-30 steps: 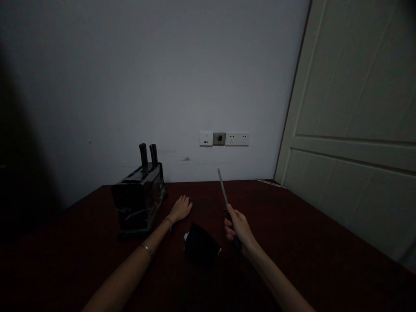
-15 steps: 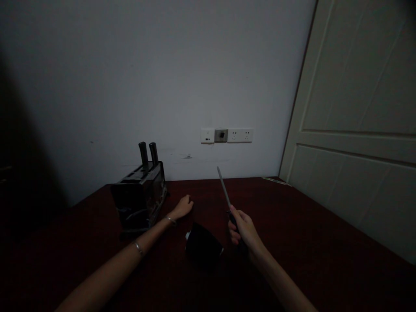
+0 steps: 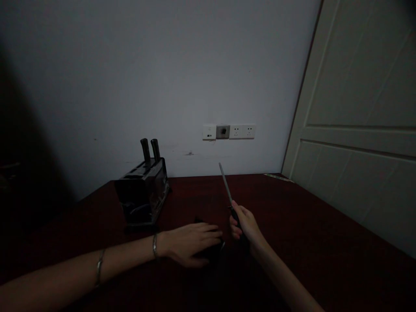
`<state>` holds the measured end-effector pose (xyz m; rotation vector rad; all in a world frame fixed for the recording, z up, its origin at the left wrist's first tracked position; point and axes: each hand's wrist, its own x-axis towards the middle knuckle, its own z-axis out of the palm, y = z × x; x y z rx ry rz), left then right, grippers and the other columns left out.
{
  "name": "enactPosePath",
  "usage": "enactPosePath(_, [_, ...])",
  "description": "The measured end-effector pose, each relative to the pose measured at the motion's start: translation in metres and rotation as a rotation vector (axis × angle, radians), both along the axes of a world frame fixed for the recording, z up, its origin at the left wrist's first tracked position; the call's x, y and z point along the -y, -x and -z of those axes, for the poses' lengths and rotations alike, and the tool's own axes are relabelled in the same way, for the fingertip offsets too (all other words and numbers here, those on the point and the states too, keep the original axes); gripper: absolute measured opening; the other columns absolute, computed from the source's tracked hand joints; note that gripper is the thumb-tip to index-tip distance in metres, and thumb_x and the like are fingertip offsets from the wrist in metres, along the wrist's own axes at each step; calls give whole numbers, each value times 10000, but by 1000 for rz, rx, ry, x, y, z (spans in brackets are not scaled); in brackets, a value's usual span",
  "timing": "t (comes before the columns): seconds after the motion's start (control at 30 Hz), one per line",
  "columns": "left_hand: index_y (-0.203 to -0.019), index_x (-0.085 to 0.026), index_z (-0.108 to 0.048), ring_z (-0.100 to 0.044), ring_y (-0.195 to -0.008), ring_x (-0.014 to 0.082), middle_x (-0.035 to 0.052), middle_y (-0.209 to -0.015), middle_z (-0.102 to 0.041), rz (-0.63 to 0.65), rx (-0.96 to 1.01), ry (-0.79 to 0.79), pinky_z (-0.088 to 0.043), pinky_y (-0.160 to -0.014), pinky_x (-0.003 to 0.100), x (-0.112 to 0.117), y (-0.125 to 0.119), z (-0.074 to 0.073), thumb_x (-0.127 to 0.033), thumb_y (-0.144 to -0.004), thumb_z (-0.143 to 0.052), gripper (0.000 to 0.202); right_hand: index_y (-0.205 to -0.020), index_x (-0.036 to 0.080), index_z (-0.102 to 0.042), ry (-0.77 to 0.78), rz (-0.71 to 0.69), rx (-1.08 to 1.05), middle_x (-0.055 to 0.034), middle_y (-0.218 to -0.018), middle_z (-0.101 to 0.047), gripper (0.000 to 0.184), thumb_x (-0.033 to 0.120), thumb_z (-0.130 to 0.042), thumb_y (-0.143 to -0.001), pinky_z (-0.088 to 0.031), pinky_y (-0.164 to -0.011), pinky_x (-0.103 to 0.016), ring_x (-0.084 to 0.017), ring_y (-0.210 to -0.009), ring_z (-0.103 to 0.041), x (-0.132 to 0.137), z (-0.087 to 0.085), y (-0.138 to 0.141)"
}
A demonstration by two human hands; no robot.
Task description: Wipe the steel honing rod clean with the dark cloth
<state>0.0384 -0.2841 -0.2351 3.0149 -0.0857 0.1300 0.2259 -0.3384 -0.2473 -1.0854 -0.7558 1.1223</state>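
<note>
My right hand [image 3: 244, 224] is wrapped around the black handle of a sharpening steel [image 3: 225, 184]. Its thin grey rod points up and away, touching nothing. Palm down, my left hand [image 3: 192, 243] lies over a black object [image 3: 214, 252] on the table, fingers stretched out. Most of that object is covered and lost in the dark, so its kind is unclear. Left of the hands, a dark, glossy knife block [image 3: 142, 197] stands upright. Two black handles [image 3: 150, 149] stick up from its top.
The dark red table [image 3: 276, 208] runs back to a pale wall [image 3: 146, 78]. Sockets and a switch [image 3: 229, 132] are set low in the wall. A panelled white door [image 3: 354, 143] borders the right side. A thin strip [image 3: 278, 177] lies at the far right corner.
My left hand has moved from beside the knife block, toward me and right, onto the black object. My right hand keeps hold of the sharpening steel, nearly still.
</note>
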Motion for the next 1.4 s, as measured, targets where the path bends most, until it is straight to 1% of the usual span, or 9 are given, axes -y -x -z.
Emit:
enactPosePath(0.13, [-1397, -152, -166, -133, -1326, 289, 123, -1449, -186, -90, -86, 61, -188, -1067, 432, -9, 9, 14, -473, -767, -522, 792, -672, 227, -317, 17, -7, 0, 133, -359, -382, 507, 640, -597, -583, -252, -227, -145, -26, -226, -269, 0, 2, 0])
enactPosePath(0.3, [-1403, -211, -135, -164, -1323, 258, 99, -1444, -209, -91, -105, 117, -185, -1060, 446, -20, 11, 26, -427, -835, -453, 686, -694, 228, -328, 22, -9, -2, 134, -360, -383, 507, 645, -594, -586, -245, -225, -138, -27, -233, -275, 0, 5, 2])
enactPosePath(0.43, [-1374, -259, -240, -242, -1304, 229, 64, -1409, -315, -140, -16, 162, -207, -1053, 427, -21, 7, 33, -358, -850, -454, 575, -684, 228, -317, 30, -2, -2, 132, -354, -379, 519, 650, -598, -577, -247, -221, -141, -30, -233, -278, 0, 5, 2])
enactPosePath(0.63, [-1192, -262, -523, -509, -1104, 191, 26, -1218, -558, -223, 82, 288, -365, -935, 301, -28, -2, 37, -194, -769, -544, 429, -692, 225, -329, 33, 2, -5, 127, -361, -385, 490, 628, -594, -607, -244, -224, -140, -29, -235, -279, -1, 8, 0])
enactPosePath(0.73, [-1105, -211, -593, -598, -880, 155, 8, -996, -664, -396, 206, 377, -432, -787, 245, -41, -7, 28, -215, -806, -475, 322, -699, 221, -335, 40, -1, -7, 124, -370, -386, 462, 604, -586, -640, -243, -236, -134, -24, -242, -279, -1, 10, -1])
enactPosePath(0.87, [-1004, -140, -641, -585, -745, 152, 13, -826, -673, -651, 502, 368, -440, -653, 231, -78, -19, -8, -284, -824, -439, 305, -697, 219, -335, 72, -31, -26, 119, -371, -380, 427, 574, -572, -678, -242, -243, -134, -27, -255, -283, -2, 11, -1])
enactPosePath(1.07, [-985, -119, -643, -555, -692, 152, 18, -756, -648, -730, 671, 225, -410, -628, 238, -132, -49, -64, -300, -819, -442, 318, -697, 217, -334, 142, -108, 7, 116, -379, -374, 380, 541, -530, -738, -244, -243, -141, -27, -255, -268, 0, 10, 5])
enactPosePath(1.2, [-981, -118, -645, -548, -698, 145, 29, -786, -650, -633, 610, 187, -398, -653, 233, -146, -71, -67, -258, -803, -464, 290, -711, 224, -325, 189, -113, 71, 122, -364, -373, 356, 535, -487, -771, -247, -233, -144, -37, -237, -274, 0, 10, 7])
enactPosePath(1.4, [-1032, -157, -627, -558, -726, 135, 18, -844, -664, -469, 445, 182, -401, -685, 219, -144, -86, -50, -255, -796, -491, 289, -723, 221, -331, 165, -112, 86, 120, -368, -380, 358, 540, -488, -769, -261, -232, -143, -34, -237, -274, -3, 13, 4])
